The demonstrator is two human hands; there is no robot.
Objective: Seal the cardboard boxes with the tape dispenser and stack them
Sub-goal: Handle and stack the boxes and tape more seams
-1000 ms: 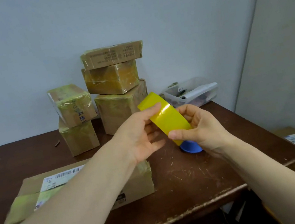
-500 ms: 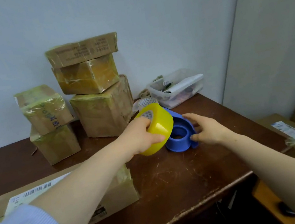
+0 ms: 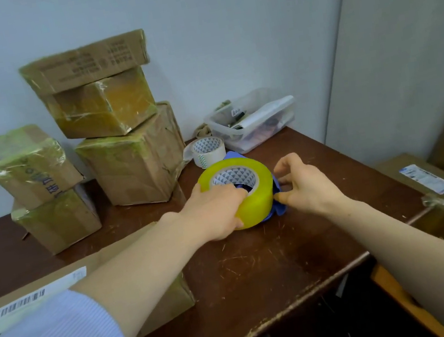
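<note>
Yellow tape roll (image 3: 259,204) sits mid-table, lowered over a blue dispenser (image 3: 279,209), w/ only slivers of blue showing at its far & right sides. The person's left hand (image 3: 216,213) grasps the roll: fingers hooked down into the cardboard core, thumb clamped on the outer wall. The right hand (image 3: 305,183) is just beside the roll, thumb & curled fingertips pinching the dispenser's exposed edge, apparently to steady it. The roll partly hides the exact contact.

Step in hand, by the look of it: loading the roll onto the dispenser, i.e. prep before any sealing. Can't tell whether the roll is fully seated on the hub.

Also on the dark wood table (image 3: 260,265): a flat box (image 3: 162,307) w/ a barcode label lies under the left forearm at the near-left side, prob. the next one to seal. By the back wall, three taped boxes (image 3: 132,165) are piled up, & a pile of two (image 3: 29,165) stands to their left. A white tape roll (image 3: 207,151) & a clear tub (image 3: 250,119) sit behind the dispenser.

Next move likely calls for pressing the roll down square on the hub, finding the tape's free end (not visible) & threading it to the cutter, then taking the tool to the flat box.
</note>
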